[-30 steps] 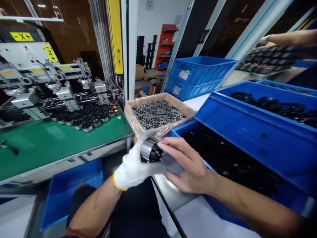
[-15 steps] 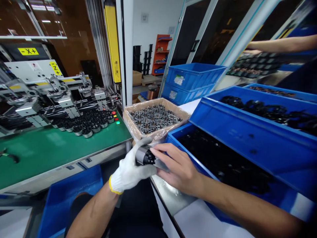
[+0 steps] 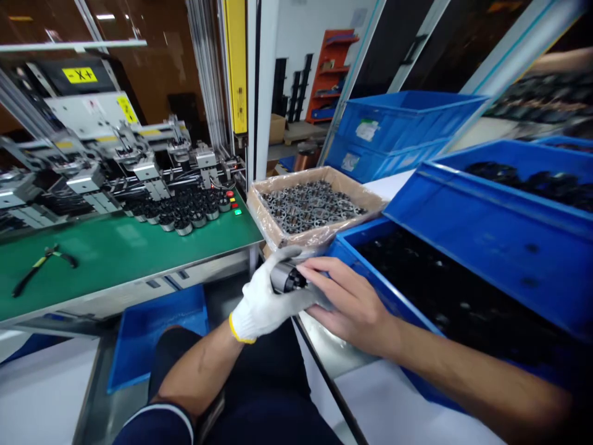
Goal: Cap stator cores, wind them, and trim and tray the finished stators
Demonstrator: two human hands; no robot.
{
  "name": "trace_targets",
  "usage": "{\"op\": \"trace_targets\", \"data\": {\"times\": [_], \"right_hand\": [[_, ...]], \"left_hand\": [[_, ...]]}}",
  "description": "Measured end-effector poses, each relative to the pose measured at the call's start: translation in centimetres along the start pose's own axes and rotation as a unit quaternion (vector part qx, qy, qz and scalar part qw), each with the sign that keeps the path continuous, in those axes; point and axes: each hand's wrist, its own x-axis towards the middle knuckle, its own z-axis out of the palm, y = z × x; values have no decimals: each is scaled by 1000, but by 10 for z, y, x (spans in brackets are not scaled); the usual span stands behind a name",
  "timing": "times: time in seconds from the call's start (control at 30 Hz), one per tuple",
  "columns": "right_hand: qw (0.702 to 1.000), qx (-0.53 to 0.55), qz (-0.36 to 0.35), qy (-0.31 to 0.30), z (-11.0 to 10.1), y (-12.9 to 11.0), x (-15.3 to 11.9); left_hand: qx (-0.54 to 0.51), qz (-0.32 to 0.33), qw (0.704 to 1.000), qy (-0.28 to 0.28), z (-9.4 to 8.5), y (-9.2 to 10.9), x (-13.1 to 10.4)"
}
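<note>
My left hand (image 3: 264, 307), in a white knit glove with a yellow cuff, is closed round a motor stator core (image 3: 280, 278). The core is a short grey metal cylinder with a black toothed plastic end turned to the right. Bare fingertips of my right hand (image 3: 354, 303) press on that black end from the right, with the thumb lower down. What lies beneath these fingertips is hidden. Just beyond both hands stands a plastic-lined carton (image 3: 273, 238) of bare metal cores. To the right, a blue bin (image 3: 393, 309) holds many black plastic parts.
On the green bench (image 3: 106, 262) at left stand finished-looking cores (image 3: 183, 225) and pliers (image 3: 44, 266), before a machine (image 3: 152, 179). Stacked blue crates (image 3: 384, 133) stand behind the carton. Another blue bin (image 3: 500, 216) rises at right; a co-worker's blurred arm (image 3: 565, 60) is beyond.
The view has swung left, so everything sits further right and the pliers show whole. Both hands keep their hold on the core, with little visible finger movement.
</note>
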Motion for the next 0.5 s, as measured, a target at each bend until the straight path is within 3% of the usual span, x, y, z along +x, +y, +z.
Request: {"op": "trace_targets", "data": {"times": [0.13,0.33,0.5], "right_hand": [[999,26,-14,-14,1,1,0],[983,141,116,-4,-4,6,2],[982,169,87,9,-2,5,2]], "left_hand": [[28,46,998,15,-7,-7,-1],[15,131,991,3,-20,-18,-1],[21,129,991,-20,-19,-22,-4]]}}
